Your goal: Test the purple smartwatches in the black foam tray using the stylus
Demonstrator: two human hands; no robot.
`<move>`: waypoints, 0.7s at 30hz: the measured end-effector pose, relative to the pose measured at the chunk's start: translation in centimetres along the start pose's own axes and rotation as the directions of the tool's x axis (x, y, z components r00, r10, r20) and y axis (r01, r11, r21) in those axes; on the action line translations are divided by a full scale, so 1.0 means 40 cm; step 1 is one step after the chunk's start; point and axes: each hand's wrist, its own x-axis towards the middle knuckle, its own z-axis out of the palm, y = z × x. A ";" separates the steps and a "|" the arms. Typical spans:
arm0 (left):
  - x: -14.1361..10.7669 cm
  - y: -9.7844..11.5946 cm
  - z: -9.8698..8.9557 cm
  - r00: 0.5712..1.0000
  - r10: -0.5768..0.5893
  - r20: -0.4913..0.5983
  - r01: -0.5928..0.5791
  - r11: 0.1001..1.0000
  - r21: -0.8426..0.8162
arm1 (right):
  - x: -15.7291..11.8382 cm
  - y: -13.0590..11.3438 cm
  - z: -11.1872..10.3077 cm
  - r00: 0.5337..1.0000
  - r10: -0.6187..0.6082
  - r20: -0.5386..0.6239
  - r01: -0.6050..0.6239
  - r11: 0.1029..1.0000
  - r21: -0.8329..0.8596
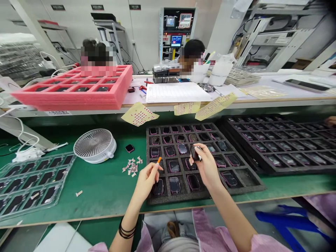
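My left hand [150, 175] is closed in a pinch on a thin tool with an orange tip [159, 160], its kind too small to make out. Held in the fingers of my right hand [206, 164] is a dark smartwatch body [195, 153], raised above a black foam tray [181, 198]. The tray's compartments hold rows of square watch bodies with pinkish rims, such as one watch [174, 184] near the front. One compartment [246, 177] at the front right has no watch in it. My right hand hides some of the compartments.
Left of the tray lie a loose watch [129, 148], a pile of small tabs [133, 166], a round white fan [95, 145] and a clear tray of dark parts [31, 182]. More foam trays [273, 150] stand at right. A shelf above carries pink foam [115, 101]; two people sit behind.
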 end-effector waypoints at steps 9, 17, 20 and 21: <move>-0.019 0.018 -0.026 0.992 0.039 -0.122 -0.035 0.999 0.032 | -0.040 0.094 0.135 0.867 -0.145 0.476 0.456 0.614 -0.644; -0.041 0.025 -0.032 0.988 0.035 -0.151 -0.030 0.999 0.037 | -0.051 0.148 0.187 0.822 -0.014 0.569 0.558 0.214 -0.802; -0.039 0.019 -0.028 0.991 0.051 -0.125 -0.044 0.997 0.063 | -0.057 0.155 0.164 0.793 -0.056 0.607 0.609 0.105 -0.786; -0.040 0.016 -0.029 0.990 0.062 -0.126 -0.052 0.995 0.081 | -0.060 0.153 0.153 0.777 -0.062 0.626 0.629 0.101 -0.771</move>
